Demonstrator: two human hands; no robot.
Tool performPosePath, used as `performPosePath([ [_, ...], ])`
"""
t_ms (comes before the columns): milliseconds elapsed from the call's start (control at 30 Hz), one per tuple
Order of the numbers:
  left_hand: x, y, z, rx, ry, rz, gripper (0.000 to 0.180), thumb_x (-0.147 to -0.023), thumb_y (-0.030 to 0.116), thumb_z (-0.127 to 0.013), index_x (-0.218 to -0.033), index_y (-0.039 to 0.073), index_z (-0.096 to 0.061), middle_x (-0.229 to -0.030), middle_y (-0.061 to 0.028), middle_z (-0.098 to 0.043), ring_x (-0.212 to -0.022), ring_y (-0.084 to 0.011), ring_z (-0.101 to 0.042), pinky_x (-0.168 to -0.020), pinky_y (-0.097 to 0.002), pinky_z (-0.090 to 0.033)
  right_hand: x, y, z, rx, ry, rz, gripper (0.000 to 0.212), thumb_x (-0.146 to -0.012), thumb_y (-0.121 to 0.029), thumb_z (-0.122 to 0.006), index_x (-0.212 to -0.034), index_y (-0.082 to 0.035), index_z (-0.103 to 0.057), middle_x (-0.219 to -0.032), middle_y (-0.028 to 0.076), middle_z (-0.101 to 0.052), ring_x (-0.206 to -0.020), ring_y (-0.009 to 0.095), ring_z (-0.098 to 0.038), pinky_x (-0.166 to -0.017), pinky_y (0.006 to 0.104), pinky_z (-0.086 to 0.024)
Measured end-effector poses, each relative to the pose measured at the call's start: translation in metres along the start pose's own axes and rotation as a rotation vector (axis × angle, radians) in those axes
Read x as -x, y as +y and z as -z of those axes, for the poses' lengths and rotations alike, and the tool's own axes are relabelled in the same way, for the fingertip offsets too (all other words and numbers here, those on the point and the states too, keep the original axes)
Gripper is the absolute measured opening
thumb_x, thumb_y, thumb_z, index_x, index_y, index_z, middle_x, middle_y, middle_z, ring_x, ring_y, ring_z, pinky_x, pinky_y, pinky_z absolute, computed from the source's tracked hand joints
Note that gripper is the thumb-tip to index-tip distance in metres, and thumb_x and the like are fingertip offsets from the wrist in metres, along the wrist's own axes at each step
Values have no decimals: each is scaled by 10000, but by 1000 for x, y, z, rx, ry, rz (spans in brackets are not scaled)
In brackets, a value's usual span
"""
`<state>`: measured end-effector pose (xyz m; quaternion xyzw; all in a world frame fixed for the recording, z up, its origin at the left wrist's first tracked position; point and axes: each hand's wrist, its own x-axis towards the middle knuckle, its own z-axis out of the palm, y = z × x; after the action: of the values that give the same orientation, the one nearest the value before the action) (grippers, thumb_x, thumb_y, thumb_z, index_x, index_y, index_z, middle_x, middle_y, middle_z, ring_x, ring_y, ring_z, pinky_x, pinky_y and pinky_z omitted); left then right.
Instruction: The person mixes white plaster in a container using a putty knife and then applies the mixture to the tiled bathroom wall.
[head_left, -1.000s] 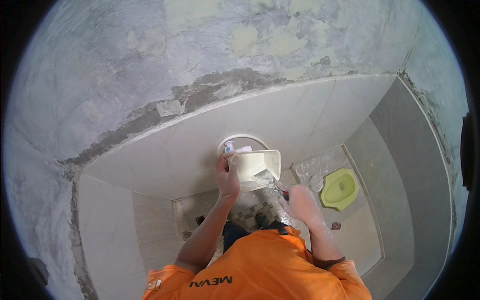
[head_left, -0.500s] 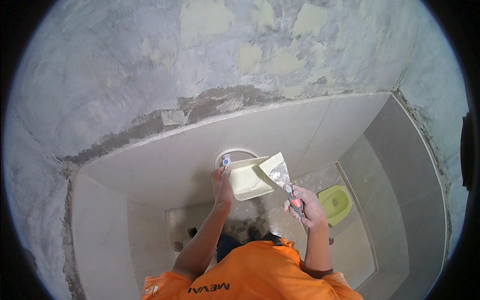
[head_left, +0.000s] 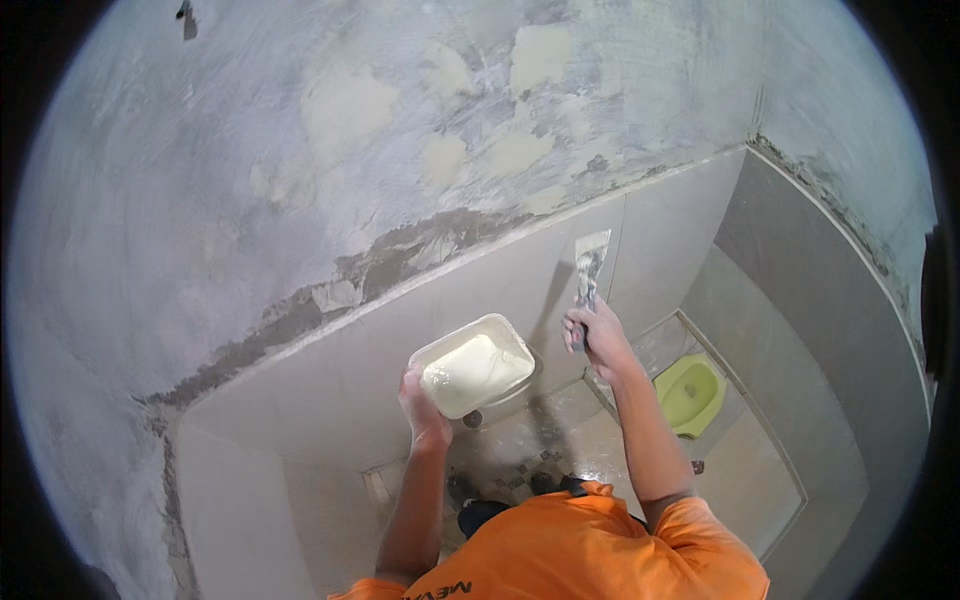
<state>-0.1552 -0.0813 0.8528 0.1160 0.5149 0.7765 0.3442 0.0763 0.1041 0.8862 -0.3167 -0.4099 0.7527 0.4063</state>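
My left hand [head_left: 423, 408] is closed on the left side of a white rectangular tub [head_left: 428, 350]. Pale, creamy filler [head_left: 478, 368] covers the bottom of the tub. Out to the right, my right hand [head_left: 597, 334] grips the dark handle of a putty knife [head_left: 591, 252]. Its wide blade points up toward the wall, with pale filler smeared on it. The blade stands apart from the tub. Whether it touches the wall tiles I cannot tell.
Ahead rises a grey plastered wall [head_left: 240, 200] with pale patches and a rough bare strip [head_left: 395, 255] above light tiles [head_left: 660, 215]. A green squat toilet [head_left: 690, 396] lies at floor level to the right. A darker tiled side wall [head_left: 800, 270] stands beyond it.
The putty knife has moved from the tub's edge up and right, toward the wall. The tub now tips so that its inside shows more fully. My view has turned, tilting the wall line.
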Motion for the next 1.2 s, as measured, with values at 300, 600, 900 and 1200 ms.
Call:
performPosePath([
  [300, -6, 23, 45, 66, 57, 5, 464, -1052, 419, -404, -1304, 63, -565, -1231, -84, -649, -1135, -248, -641, -974, -406, -517, -108, -27, -29, 768, 347, 245, 442, -904, -49, -565, -1204, 164, -318, -841, 264, -649, -657, 336, -710, -630, 414, -582],
  [600, -7, 35, 60, 60, 143, 10, 486, -1070, 422, -331, -1347, 72, -523, -1304, -94, -611, -1195, -252, -604, -1012, -415, -501, -164, 22, -99, 1422, 202, 257, 746, -866, -77, -626, -1351, 282, -187, -1106, 411, -621, -1082, 481, -654, -966, 476, -521],
  [900, -28, 24, 22, 63, 62, 52, 510, -1057, 434, -376, -1361, 50, -519, -1318, -111, -612, -1185, -267, -619, -1003, -424, -515, -101, -7, -5, 1178, 337, 308, 684, -910, -258, -642, -1278, 229, -334, -1092, 396, -636, -1074, 498, -649, -930, 529, -526],
  [1200, -16, 24, 18, 32, 77, 48, 499, -1073, 430, -338, -1363, 66, -516, -1320, -100, -606, -1175, -254, -619, -985, -397, -522, -178, -30, -17, 1246, 465, 254, 877, -845, -223, -637, -1338, 326, -163, -1032, 383, -657, -980, 487, -679, -913, 492, -550],
])
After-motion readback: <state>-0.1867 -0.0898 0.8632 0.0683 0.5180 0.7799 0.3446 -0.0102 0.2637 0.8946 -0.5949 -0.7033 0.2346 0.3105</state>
